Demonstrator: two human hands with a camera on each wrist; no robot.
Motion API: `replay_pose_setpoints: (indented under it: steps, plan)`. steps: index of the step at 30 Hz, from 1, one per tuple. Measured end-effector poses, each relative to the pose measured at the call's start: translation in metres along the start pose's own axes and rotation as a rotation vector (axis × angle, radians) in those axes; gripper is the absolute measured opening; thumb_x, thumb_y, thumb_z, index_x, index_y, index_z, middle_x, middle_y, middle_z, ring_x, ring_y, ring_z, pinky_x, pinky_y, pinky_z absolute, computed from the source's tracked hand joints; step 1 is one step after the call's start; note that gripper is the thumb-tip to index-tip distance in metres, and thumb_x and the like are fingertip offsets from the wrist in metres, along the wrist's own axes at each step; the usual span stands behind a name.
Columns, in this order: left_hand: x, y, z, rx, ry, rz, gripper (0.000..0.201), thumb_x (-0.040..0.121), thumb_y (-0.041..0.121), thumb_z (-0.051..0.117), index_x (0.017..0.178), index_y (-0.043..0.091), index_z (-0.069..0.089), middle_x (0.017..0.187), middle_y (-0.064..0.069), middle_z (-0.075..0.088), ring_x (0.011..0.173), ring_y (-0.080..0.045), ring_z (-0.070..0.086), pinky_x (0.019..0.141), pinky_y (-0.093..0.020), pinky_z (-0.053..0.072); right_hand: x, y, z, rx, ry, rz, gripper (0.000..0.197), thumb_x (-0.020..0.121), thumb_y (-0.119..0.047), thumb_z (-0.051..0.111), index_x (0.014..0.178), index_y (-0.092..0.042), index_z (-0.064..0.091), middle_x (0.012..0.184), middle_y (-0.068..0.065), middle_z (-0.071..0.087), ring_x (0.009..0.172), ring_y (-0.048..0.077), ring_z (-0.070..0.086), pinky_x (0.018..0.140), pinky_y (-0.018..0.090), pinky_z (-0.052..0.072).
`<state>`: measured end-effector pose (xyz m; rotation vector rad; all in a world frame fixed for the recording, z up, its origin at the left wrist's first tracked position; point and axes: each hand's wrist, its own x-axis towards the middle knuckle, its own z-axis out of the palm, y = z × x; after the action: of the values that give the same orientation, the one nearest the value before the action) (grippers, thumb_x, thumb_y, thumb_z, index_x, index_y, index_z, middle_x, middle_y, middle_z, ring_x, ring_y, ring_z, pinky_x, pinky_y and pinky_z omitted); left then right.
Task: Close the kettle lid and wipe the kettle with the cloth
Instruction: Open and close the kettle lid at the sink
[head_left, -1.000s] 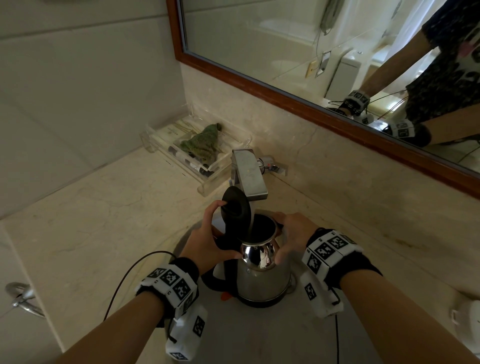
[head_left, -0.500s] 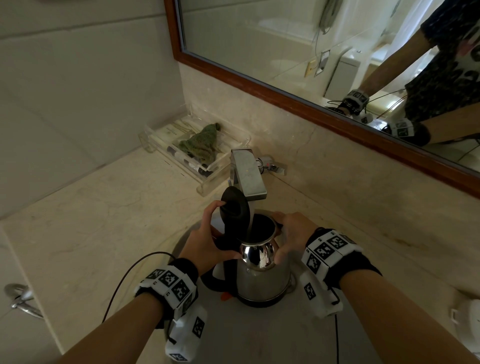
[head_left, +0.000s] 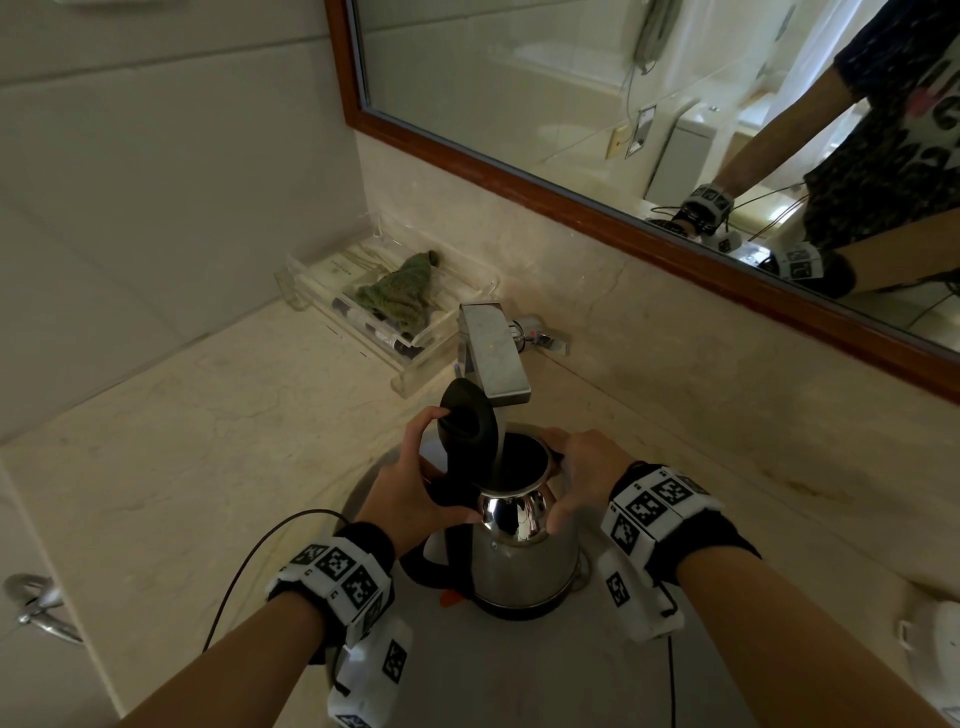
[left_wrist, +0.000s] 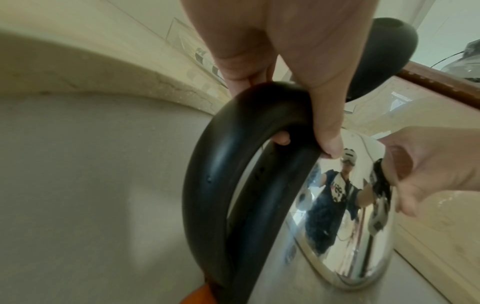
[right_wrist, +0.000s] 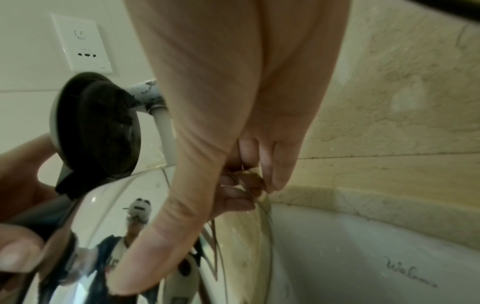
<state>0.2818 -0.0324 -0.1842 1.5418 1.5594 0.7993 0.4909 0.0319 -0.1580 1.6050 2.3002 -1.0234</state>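
Note:
A steel kettle (head_left: 519, 566) with a black handle (left_wrist: 233, 164) stands in the sink basin under the faucet. Its black lid (head_left: 465, 421) is raised upright over the open mouth. My left hand (head_left: 410, 483) grips the top of the handle, with one finger reaching up against the back of the lid. My right hand (head_left: 576, 473) wraps the kettle's right shoulder near the rim, thumb on the shiny front (right_wrist: 103, 216). A crumpled green cloth (head_left: 402, 291) lies in a clear tray at the back left, away from both hands.
A chrome faucet (head_left: 493, 358) juts out just behind the lid. The clear acrylic tray (head_left: 415, 364) sits against the back wall under a wood-framed mirror (head_left: 623, 104). A dark cable (head_left: 260, 551) loops over the marble counter at left. A white object (head_left: 935, 639) sits at far right.

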Motion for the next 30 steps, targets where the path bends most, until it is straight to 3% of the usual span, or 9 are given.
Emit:
replay_pose_setpoints:
  steps: [5, 10, 16, 20, 26, 30]
  plan:
    - [0.0002, -0.0015, 0.0002, 0.014, 0.001, 0.005, 0.103, 0.057, 0.015, 0.086, 0.113, 0.059, 0.012, 0.076, 0.010, 0.060, 0.071, 0.000, 0.060, 0.061, -0.010, 0.044, 0.0000, 0.0008, -0.0003, 0.000, 0.002, -0.002, 0.104, 0.053, -0.023, 0.090, 0.141, -0.022, 0.035, 0.132, 0.001, 0.057, 0.125, 0.020, 0.051, 0.099, 0.027, 0.042]
    - [-0.0006, 0.0014, -0.0008, 0.014, -0.003, -0.004, 0.102, 0.058, 0.014, 0.085, 0.119, 0.050, 0.013, 0.075, 0.012, 0.057, 0.069, 0.002, 0.057, 0.059, -0.008, 0.042, 0.0000, 0.0008, -0.0002, 0.007, 0.004, -0.002, 0.102, 0.055, -0.021, 0.089, 0.141, -0.022, 0.035, 0.133, 0.001, 0.057, 0.125, 0.019, 0.050, 0.090, 0.018, 0.036]
    - [-0.0022, 0.0032, -0.0007, 0.012, 0.000, 0.001, 0.100, 0.058, 0.013, 0.085, 0.120, 0.047, 0.015, 0.075, 0.017, 0.056, 0.067, 0.005, 0.055, 0.054, -0.004, 0.043, -0.0006, -0.0001, 0.0008, 0.002, 0.016, -0.002, 0.103, 0.054, -0.020, 0.089, 0.141, -0.023, 0.035, 0.134, 0.001, 0.056, 0.126, 0.020, 0.050, 0.101, 0.028, 0.041]
    - [-0.0014, 0.0013, 0.0001, 0.003, -0.004, -0.001, 0.105, 0.057, 0.015, 0.086, 0.121, 0.050, 0.010, 0.078, 0.016, 0.057, 0.071, 0.001, 0.057, 0.065, -0.012, 0.046, 0.0015, 0.0013, 0.0026, -0.009, 0.014, 0.009, 0.102, 0.053, -0.022, 0.090, 0.140, -0.024, 0.036, 0.132, 0.000, 0.057, 0.124, 0.020, 0.051, 0.100, 0.027, 0.042]
    - [-0.0014, 0.0020, 0.0000, 0.005, -0.005, 0.003, 0.106, 0.057, 0.015, 0.086, 0.125, 0.046, 0.010, 0.078, 0.018, 0.055, 0.069, 0.004, 0.055, 0.061, -0.007, 0.043, 0.0033, 0.0034, 0.0030, -0.009, 0.016, 0.020, 0.100, 0.053, -0.023, 0.090, 0.139, -0.022, 0.037, 0.126, 0.002, 0.060, 0.118, 0.021, 0.056, 0.094, 0.027, 0.046]
    - [-0.0019, 0.0024, -0.0009, 0.014, -0.012, -0.005, 0.108, 0.058, 0.014, 0.085, 0.133, 0.041, 0.012, 0.077, 0.017, 0.056, 0.069, 0.006, 0.055, 0.059, -0.006, 0.042, 0.0050, 0.0040, 0.0042, -0.010, 0.022, 0.025, 0.104, 0.050, -0.025, 0.091, 0.140, -0.025, 0.037, 0.127, -0.001, 0.060, 0.119, 0.020, 0.055, 0.098, 0.031, 0.047]
